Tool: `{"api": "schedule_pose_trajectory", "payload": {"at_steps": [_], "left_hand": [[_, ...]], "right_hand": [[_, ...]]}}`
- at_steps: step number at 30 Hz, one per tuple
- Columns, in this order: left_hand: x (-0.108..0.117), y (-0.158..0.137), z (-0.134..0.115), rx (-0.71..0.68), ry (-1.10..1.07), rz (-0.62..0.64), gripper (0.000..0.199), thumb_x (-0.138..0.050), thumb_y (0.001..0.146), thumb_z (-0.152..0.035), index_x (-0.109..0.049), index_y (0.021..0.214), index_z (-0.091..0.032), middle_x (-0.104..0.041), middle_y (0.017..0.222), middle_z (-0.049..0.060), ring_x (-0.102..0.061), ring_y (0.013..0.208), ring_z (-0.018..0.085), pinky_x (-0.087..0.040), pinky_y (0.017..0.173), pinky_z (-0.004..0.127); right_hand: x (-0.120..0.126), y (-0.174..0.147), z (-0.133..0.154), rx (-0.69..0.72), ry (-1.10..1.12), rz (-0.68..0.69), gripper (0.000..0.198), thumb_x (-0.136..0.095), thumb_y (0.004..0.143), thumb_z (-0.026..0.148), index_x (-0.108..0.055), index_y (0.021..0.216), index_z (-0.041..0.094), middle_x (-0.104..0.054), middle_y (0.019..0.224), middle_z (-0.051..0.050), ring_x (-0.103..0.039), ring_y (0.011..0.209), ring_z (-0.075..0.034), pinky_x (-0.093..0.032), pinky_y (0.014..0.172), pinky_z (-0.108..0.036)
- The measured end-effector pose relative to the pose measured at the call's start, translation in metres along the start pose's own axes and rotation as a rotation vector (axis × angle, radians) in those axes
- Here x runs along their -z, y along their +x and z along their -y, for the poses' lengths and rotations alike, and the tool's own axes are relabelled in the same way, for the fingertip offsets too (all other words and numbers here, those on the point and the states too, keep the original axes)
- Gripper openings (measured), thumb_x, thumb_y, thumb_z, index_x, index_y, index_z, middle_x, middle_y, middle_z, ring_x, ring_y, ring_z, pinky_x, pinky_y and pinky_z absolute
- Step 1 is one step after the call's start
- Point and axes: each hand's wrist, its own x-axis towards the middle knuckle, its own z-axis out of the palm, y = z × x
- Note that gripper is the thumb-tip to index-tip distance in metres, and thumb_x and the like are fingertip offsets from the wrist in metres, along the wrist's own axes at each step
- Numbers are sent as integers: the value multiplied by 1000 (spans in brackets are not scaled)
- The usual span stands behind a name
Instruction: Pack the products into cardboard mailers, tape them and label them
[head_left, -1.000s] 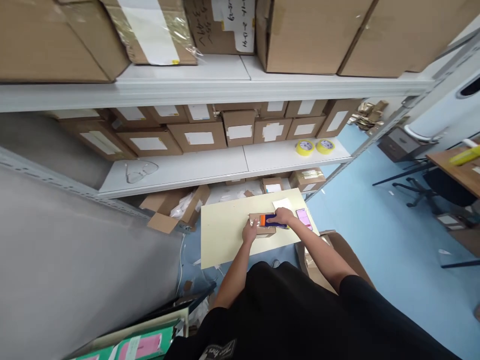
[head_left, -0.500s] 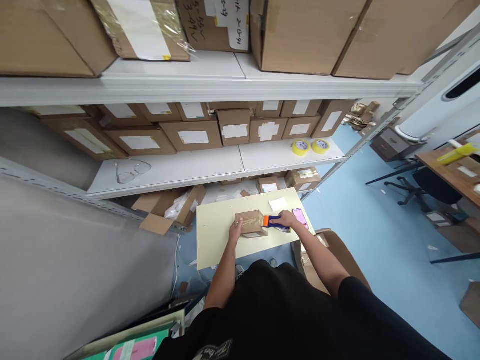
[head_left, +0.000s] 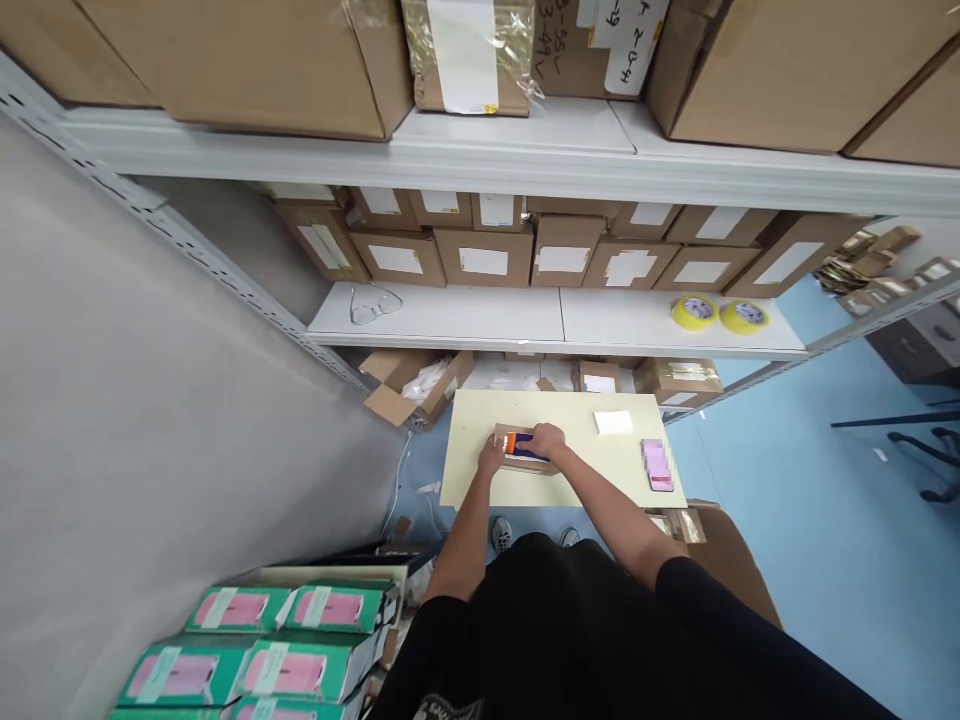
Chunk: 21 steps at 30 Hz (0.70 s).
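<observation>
On the cream-coloured board [head_left: 480,405] lies a small cardboard box [head_left: 534,466]. My left hand [head_left: 492,455] grips the box at its left end, with the fingers partly hidden. Wrapped in my right hand [head_left: 546,441] is a blue tape dispenser with an orange front [head_left: 511,443], which rests over the top of the box near the left hand. The dispenser and my hands cover most of the box's top. A white paper [head_left: 613,422] and a pink-screened phone [head_left: 658,465] lie further right on the board.
Shelves with labelled cardboard boxes [head_left: 484,260] stand ahead. Two yellow tape rolls [head_left: 695,312] and glasses [head_left: 373,305] sit on the middle shelf. An open carton [head_left: 420,385] is left of the board, a large carton [head_left: 731,560] to the right, green packages [head_left: 292,670] at lower left.
My right hand has moved the tape dispenser leftward along the box top, from its right end to near my left hand. The view has swung left, showing more green packages.
</observation>
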Motion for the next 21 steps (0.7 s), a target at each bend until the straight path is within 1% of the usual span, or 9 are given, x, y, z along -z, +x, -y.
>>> {"api": "schedule_pose_trajectory", "payload": {"at_steps": [2,5,7,10,14,17,19,21], "left_hand": [[-15,-1,-1,23,56,4,69,-56,92,-68,-57,144,-21,-68,139,16,-63,129,32,-47,108,41],[-41,-4,-7,44,197,38,75,-50,94,-71,-48,152,-23,-67,141,14,-65,127,32,-49,105,41],[-59,-6,-14,37,244,83,75,-44,97,-70,-44,155,-23,-69,137,14,-67,122,32,-51,102,41],[-88,-13,-26,24,248,141,68,-33,102,-63,-41,158,-23,-71,133,14,-69,118,32,-52,99,42],[-122,-23,-42,10,277,205,67,-27,105,-57,-36,160,-21,-72,131,16,-70,116,34,-52,97,44],[-136,-26,-49,0,315,220,67,-25,105,-56,-35,160,-20,-72,127,18,-70,114,34,-52,97,46],[-140,-26,-51,-16,321,210,66,-24,105,-55,-37,159,-20,-73,125,19,-71,114,35,-51,97,47],[-141,-25,-50,-35,317,214,66,-24,105,-55,-38,159,-21,-73,124,19,-71,113,36,-51,98,48]], "right_hand": [[-1,0,-9,-24,-2,-6,71,-70,78,76,-76,114,16,-77,117,-18,-75,105,-31,-56,79,-30],[3,-5,-35,-77,11,-12,68,-74,76,74,-77,111,16,-78,114,-18,-75,105,-31,-56,80,-30],[7,-9,-56,-115,20,-12,68,-77,73,73,-77,110,16,-78,112,-18,-75,105,-31,-56,80,-29],[9,-16,-85,-158,36,-25,68,-78,72,73,-78,109,16,-78,111,-18,-76,104,-31,-56,79,-30],[12,-27,-127,-178,62,-27,71,-77,73,75,-78,110,14,-78,110,-20,-75,103,-32,-55,79,-31],[18,-42,-179,-208,61,-18,72,-74,75,76,-78,109,12,-78,110,-21,-75,101,-32,-54,77,-31],[21,-57,-224,-273,56,-3,71,-72,77,75,-78,107,11,-77,110,-22,-74,100,-32,-53,76,-31],[23,-74,-265,-378,43,-1,73,-74,75,75,-77,109,10,-76,113,-22,-73,102,-32,-51,74,-30]]}}
